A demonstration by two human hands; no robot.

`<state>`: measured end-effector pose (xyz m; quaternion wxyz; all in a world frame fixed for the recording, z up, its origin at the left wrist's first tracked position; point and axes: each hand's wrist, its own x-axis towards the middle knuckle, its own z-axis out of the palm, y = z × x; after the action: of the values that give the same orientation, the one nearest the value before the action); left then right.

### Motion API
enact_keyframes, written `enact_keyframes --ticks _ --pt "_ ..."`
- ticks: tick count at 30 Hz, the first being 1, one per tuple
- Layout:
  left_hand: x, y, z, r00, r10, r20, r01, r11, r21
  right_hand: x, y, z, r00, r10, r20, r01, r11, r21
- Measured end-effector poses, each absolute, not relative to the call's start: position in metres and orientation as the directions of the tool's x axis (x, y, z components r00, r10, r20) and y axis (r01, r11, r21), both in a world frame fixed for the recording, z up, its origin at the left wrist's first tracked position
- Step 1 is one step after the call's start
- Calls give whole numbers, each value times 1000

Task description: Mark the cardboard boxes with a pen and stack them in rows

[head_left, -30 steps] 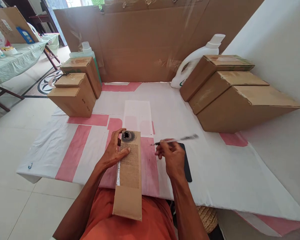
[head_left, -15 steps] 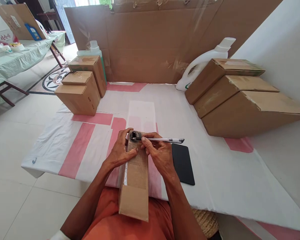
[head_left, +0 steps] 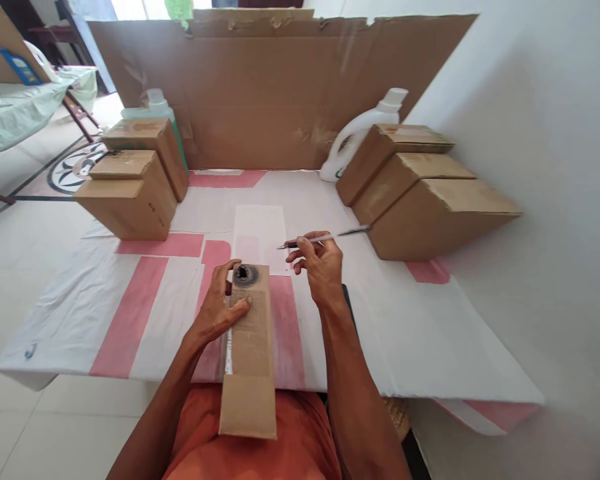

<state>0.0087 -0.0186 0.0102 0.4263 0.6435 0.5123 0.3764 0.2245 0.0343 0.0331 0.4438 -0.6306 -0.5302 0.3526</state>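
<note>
My left hand point(head_left: 220, 303) grips the far left side of a long, narrow cardboard box point(head_left: 250, 340), thumb on its top face and fingers round the edge. Near the box's far end is a dark round hole ringed with black scribble marks. The box's near end reaches over the table edge above my lap. To the right of the box and raised above the table, my right hand point(head_left: 320, 267) pinches a pen point(head_left: 323, 239), its tip pointing left. Much of a flat black object point(head_left: 350, 307) is hidden behind my right forearm.
Cardboard boxes stand at the left point(head_left: 130, 200) and right point(head_left: 430, 207) of the cloth-covered table point(head_left: 380, 347). Behind them are a green-tinted jug point(head_left: 155, 103) and a white jug point(head_left: 353, 140). A large cardboard sheet point(head_left: 260, 100) stands along the back.
My right hand has lifted the pen out of the hole and moved it up and away to the right of the box. The view has shifted too. My left hand still grips the box.
</note>
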Motion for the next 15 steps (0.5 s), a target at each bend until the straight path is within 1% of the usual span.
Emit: enact_keyframes --ticks 2,6,10,12,15 --pt "8 -19 10 185 982 34 342 -97 935 235 39 29 178 982 -66 552 -155 -819" --pt "7 -18 10 183 983 23 358 -88 929 243 16 9 134 960 -245 729 -263 -632" --pt "8 -16 10 191 981 37 378 -108 919 233 -12 -5 124 929 -348 823 -292 -487" --pt "9 -15 11 192 981 36 383 -109 917 229 -19 -5 125 923 -364 847 -290 -446" --pt "11 -15 11 192 980 44 384 -116 916 233 -28 -2 150 925 -350 860 -296 -415"
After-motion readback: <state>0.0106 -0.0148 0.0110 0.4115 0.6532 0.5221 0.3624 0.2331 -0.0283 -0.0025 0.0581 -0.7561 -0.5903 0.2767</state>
